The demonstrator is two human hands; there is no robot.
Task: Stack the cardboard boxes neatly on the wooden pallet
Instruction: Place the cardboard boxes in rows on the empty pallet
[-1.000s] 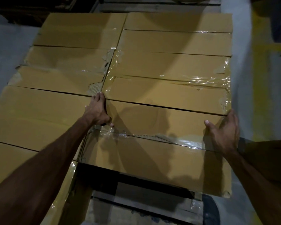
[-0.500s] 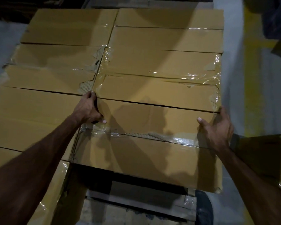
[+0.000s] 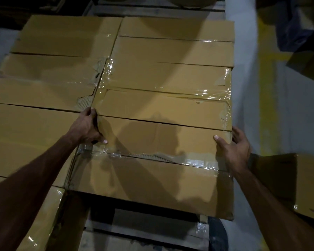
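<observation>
Below me, both hands clasp the nearest cardboard box (image 3: 152,160) by its ends: my left hand (image 3: 87,128) has fingers curled over the left edge and thumb on top, my right hand (image 3: 234,147) wraps the right edge likewise. It lies flush against the other taped boxes (image 3: 161,78), its near edge overhanging the wooden pallet (image 3: 143,230). Another box (image 3: 297,183) sits right.

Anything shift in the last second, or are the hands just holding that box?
Nothing clearly moved. The left hand keeps gripping the near box at its left edge, the right hand at its right. The box lies as before against the next box.
</observation>
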